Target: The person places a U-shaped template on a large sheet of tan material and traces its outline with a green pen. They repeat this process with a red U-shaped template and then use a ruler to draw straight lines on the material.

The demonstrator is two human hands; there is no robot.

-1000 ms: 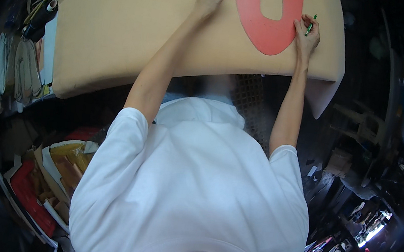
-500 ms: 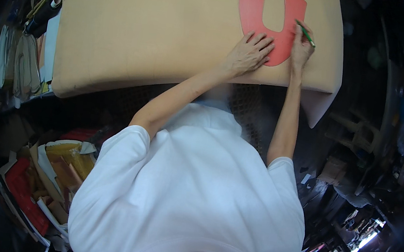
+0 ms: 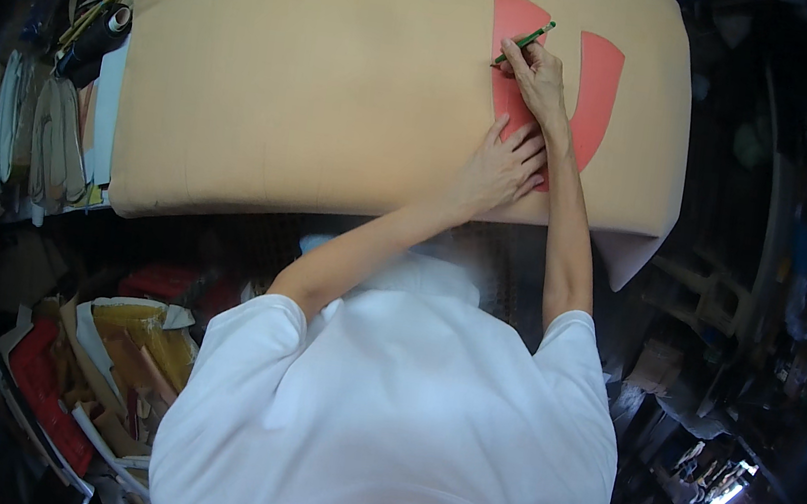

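A flat red U-shaped template [image 3: 597, 89] lies on tan sheet material [image 3: 304, 79] that covers the table. My left hand [image 3: 504, 169] rests flat with spread fingers on the template's lower curve, pressing on it. My right hand [image 3: 541, 77] pinches a green pencil [image 3: 525, 43], its tip at the outer left edge of the template's left arm. The right forearm crosses over the template and hides part of its curve and inner gap. Whether a drawn line shows beside the edge, I cannot tell.
Left of the table stand folded sheets [image 3: 57, 139] and a dark roll [image 3: 97, 43]. A pile of scraps with a red piece [image 3: 54, 390] lies at the lower left. On the right, a stool-like frame [image 3: 711, 295] stands in the dark, beyond the material's hanging corner [image 3: 625, 254].
My right hand has moved with the pencil from the template's right outer edge across to its left outer edge. The left hand stays on the curve. The whole view has shifted slightly.
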